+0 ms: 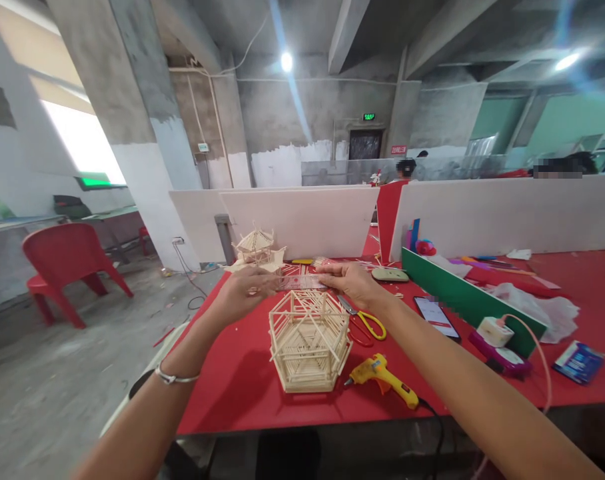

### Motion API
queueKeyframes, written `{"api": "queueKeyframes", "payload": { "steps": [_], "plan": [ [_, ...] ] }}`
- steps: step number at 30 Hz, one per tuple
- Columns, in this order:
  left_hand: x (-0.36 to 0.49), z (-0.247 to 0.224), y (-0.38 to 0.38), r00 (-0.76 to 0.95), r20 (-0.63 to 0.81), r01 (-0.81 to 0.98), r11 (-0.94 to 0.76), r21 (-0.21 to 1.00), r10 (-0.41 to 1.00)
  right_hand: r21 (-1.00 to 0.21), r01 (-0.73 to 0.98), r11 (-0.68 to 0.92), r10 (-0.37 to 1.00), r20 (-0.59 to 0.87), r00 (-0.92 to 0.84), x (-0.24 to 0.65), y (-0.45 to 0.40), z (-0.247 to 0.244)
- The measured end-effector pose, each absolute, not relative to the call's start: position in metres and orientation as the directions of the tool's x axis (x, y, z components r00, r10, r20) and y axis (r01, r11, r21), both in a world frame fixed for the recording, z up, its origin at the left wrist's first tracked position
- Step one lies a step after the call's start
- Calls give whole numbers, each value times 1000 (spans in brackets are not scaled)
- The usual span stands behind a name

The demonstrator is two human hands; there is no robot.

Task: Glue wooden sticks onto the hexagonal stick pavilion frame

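Note:
My left hand [245, 293] pinches the left end of a clear plastic ruler [302, 282] with red print. The fingers of my right hand [351, 281] are closed on its right end, so it stretches level between both hands. Just below and nearer me stands a six-sided frame of pale wooden sticks [310, 343] on the red table [232, 393]. Behind my left hand is a small stick pavilion model [256, 243] with a pointed roof. Yellow-handled scissors [372, 325] and a yellow hot glue gun [385, 381] lie right of the frame.
Loose sticks [295, 269] lie behind the ruler. To the right are a phone [437, 317], an upright green board [462, 293], a purple power strip [500, 355] with a white plug, and a blue packet [580, 362]. White partitions [302, 220] border the table; people sit beyond.

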State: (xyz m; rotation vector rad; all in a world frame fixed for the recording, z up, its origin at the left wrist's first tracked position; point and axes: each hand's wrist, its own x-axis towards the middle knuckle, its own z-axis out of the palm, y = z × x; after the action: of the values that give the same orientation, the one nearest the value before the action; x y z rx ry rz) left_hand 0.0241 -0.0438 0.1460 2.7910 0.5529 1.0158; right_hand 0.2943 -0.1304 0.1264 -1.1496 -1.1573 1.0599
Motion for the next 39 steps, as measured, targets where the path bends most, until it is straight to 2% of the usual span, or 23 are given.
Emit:
{"api": "queueKeyframes", "payload": {
  "steps": [2,4,6,8,10,12,13,15,17,20,28,39],
  "plan": [
    [22,141,-44,626,680,399,-906,142,382,-989,0,149,977,147,152,294,-126,118],
    [18,130,-46,452,799,496,-856,145,396,-985,19,173,964,173,202,293,-122,109],
    [13,115,-49,234,880,493,-831,258,412,-982,27,188,953,188,235,293,-120,101],
    [9,97,-51,50,888,432,-811,394,458,-981,30,191,948,192,253,292,-118,95],
    [7,80,-50,-118,832,369,-754,543,542,-982,33,188,944,189,270,291,-117,90],
    [8,68,-48,-240,671,213,-636,742,702,-982,36,183,939,186,290,290,-116,86],
    [10,64,-46,-226,548,92,-542,835,806,-983,39,181,937,184,296,288,-114,85],
    [15,59,-42,-43,292,-131,-295,946,955,-983,56,173,939,182,292,286,-112,83],
    [22,57,-38,172,155,-242,-111,964,973,-983,86,161,948,178,265,283,-110,83],
    [27,54,-32,256,157,-329,-66,942,954,-979,148,142,966,170,197,280,-110,83],
    [22,22,-24,205,193,-425,-90,901,960,-938,301,174,979,198,50,282,-106,88],
    [28,19,-28,179,198,-502,-84,861,964,-936,310,167,983,182,19,281,-98,67]
  ]
}}
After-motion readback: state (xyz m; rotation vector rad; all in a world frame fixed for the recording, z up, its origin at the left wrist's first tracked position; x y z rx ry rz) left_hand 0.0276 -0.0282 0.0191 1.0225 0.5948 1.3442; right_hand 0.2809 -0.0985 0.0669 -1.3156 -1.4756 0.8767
